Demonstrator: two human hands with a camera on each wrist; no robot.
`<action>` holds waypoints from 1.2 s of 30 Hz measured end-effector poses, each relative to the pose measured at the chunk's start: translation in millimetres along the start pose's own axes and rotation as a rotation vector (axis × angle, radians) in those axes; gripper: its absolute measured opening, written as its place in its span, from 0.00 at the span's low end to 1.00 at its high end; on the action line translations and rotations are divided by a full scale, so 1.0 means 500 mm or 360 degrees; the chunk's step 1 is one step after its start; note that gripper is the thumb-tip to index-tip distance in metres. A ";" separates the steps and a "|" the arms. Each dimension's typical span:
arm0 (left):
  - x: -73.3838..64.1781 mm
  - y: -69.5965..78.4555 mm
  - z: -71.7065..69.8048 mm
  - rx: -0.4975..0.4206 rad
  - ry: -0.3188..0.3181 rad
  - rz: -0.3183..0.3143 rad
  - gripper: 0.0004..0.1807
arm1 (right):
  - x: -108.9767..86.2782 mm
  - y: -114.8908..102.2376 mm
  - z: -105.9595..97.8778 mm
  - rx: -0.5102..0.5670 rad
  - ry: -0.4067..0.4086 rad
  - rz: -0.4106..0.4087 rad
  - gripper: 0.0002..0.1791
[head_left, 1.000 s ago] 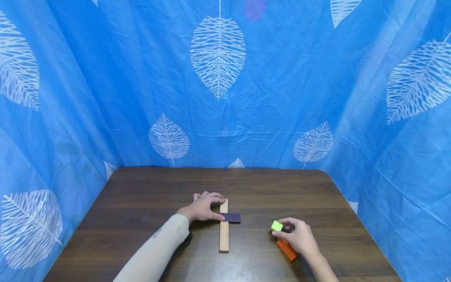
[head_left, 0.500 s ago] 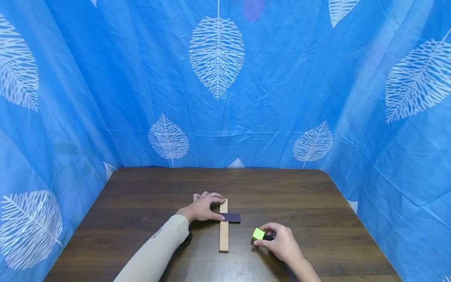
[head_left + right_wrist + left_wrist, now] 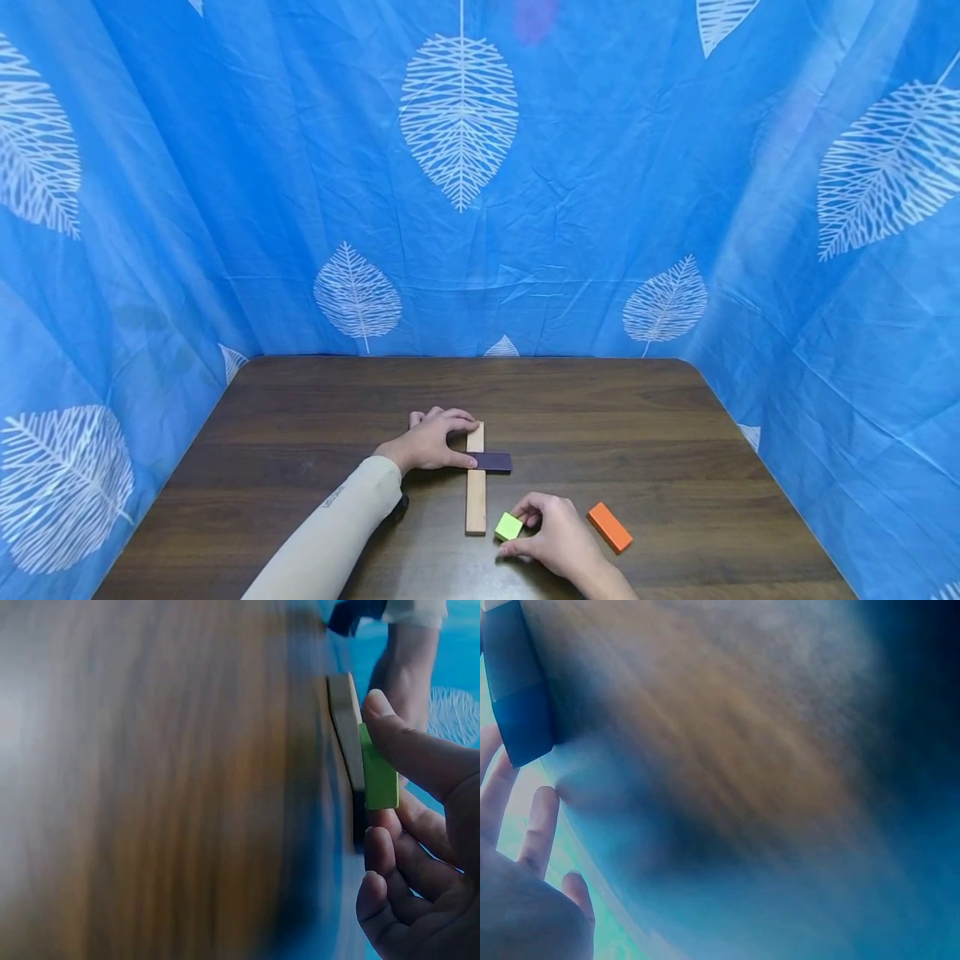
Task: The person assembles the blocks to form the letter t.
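In the head view my left hand (image 3: 429,442) lies at the far part of a long, pale wooden block (image 3: 476,500). Its thumb touches a dark purple block (image 3: 493,463) that crosses the pale one, while the extended fingers reach the pale block's far end. In the left wrist view some straight fingers (image 3: 540,829) show beside a dark block end (image 3: 525,724). Between thumb and fingers my right hand (image 3: 558,533) pinches a small lime-green block (image 3: 508,527), just right of the pale block's near end. The right wrist view shows the green block's (image 3: 379,771) narrow side.
An orange block (image 3: 610,527) lies on the brown wooden table (image 3: 637,417), right of my right hand. Blue curtains with white leaf prints (image 3: 555,283) enclose the table's back and sides.
My right hand has moved left and nearer to me with the green block, toward the pale block's near end. The orange block now shows fully. My left hand stays put.
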State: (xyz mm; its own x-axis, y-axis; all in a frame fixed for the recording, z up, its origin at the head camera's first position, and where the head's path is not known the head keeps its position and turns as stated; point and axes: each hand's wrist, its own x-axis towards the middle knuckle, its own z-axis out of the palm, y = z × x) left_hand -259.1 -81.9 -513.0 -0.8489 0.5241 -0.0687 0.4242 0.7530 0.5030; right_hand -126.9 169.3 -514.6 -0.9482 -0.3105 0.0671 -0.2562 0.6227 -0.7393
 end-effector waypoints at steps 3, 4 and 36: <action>0.001 0.000 -0.001 0.0002 0.0005 0.0000 0.38 | 0.001 -0.011 0.013 0.0063 -0.0096 0.0010 0.22; 0.001 0.000 -0.002 0.0000 0.0007 0.0000 0.38 | 0.001 -0.015 0.016 0.0088 -0.0127 0.0018 0.22; -0.001 -0.003 0.005 -0.0008 0.0020 -0.0011 0.38 | 0.005 -0.050 0.069 0.0095 -0.0190 0.0004 0.24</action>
State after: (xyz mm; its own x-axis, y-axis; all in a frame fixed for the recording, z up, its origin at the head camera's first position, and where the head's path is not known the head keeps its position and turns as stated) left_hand -258.3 -82.5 -515.8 -0.8557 0.5138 -0.0615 0.4168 0.7547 0.5066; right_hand -116.3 127.9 -519.0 -0.9187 -0.3947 -0.0125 -0.2389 0.5808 -0.7782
